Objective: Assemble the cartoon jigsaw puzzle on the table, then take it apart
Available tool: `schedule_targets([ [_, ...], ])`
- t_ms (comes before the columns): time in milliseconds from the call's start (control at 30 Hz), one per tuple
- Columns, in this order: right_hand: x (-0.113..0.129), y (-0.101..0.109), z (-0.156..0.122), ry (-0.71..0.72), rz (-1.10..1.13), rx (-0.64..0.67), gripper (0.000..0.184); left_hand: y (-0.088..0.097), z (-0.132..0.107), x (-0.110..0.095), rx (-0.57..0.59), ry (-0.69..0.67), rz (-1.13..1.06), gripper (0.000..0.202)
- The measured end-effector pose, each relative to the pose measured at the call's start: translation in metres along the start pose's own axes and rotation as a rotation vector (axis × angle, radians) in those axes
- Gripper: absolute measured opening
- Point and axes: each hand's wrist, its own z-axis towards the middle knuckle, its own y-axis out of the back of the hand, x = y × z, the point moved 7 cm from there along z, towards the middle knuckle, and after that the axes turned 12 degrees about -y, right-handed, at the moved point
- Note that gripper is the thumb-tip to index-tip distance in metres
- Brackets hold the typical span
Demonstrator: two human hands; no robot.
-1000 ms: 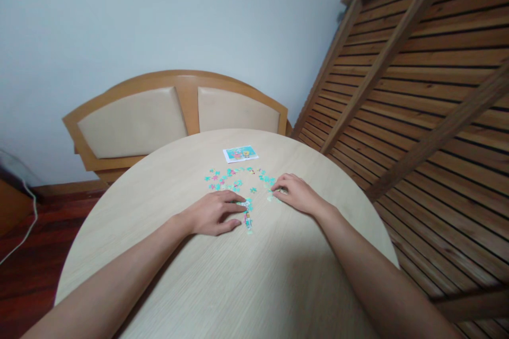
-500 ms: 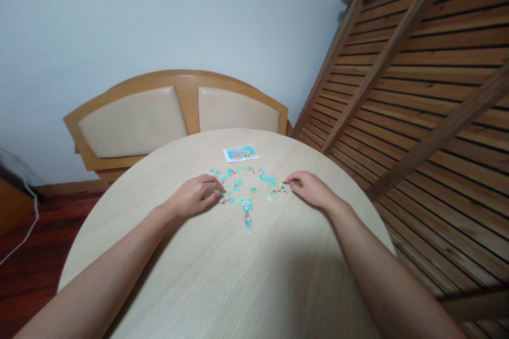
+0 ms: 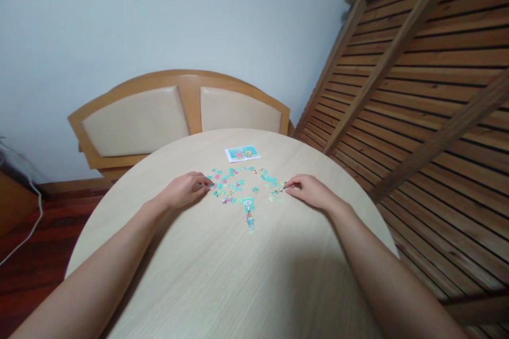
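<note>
Both hands work at the rim of a scatter of jigsaw pieces (image 3: 255,189) on the round table (image 3: 207,275). The left hand (image 3: 185,190) is at the scatter's left edge, thumb and fingertips drawn nearly together; whether a piece is between them cannot be told at this size. The right hand (image 3: 312,190) is at the opposite edge, thumb and forefinger almost meeting beside a small dark-marked piece; a firm hold on it cannot be confirmed.

Good handling, in this inspector's judgement, calls for a light pinch on 1 piece at a time, by its edges, the wrist kept low so that neighbouring pieces stay undisturbed. Pressing flat risks dragging several along.

Position: the loose pieces lie between the 2 hands, nearest ones right at the fingertips. The joined strip (image 3: 249,214) lies nearer the wearer, midway between the hands and apart from each. The picture card (image 3: 242,153) lies beyond the scatter, out of either grip.
</note>
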Motion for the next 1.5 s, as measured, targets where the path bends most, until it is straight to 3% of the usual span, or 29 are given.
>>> schedule_targets([
  [200,0.002,0.0,0.0,0.003,-0.028,-0.009,0.018,0.002,-0.002,0.0,-0.023,-0.017,-0.016,0.03],
  [500,0.004,0.001,0.0,-0.004,-0.052,-0.022,0.018,-0.005,0.005,-0.028,-0.011,-0.266,-0.058,0.034],
  [867,0.001,-0.001,0.001,-0.018,-0.051,-0.026,0.015,0.001,-0.004,0.017,-0.106,0.015,0.057,0.035],
  [1067,0.003,0.0,0.0,-0.011,-0.05,-0.026,0.015,-0.003,-0.003,0.017,-0.052,0.031,0.081,0.034],
  [1500,0.008,0.001,-0.001,-0.029,-0.024,-0.004,0.014,-0.007,0.001,0.008,-0.062,-0.036,0.055,0.036],
])
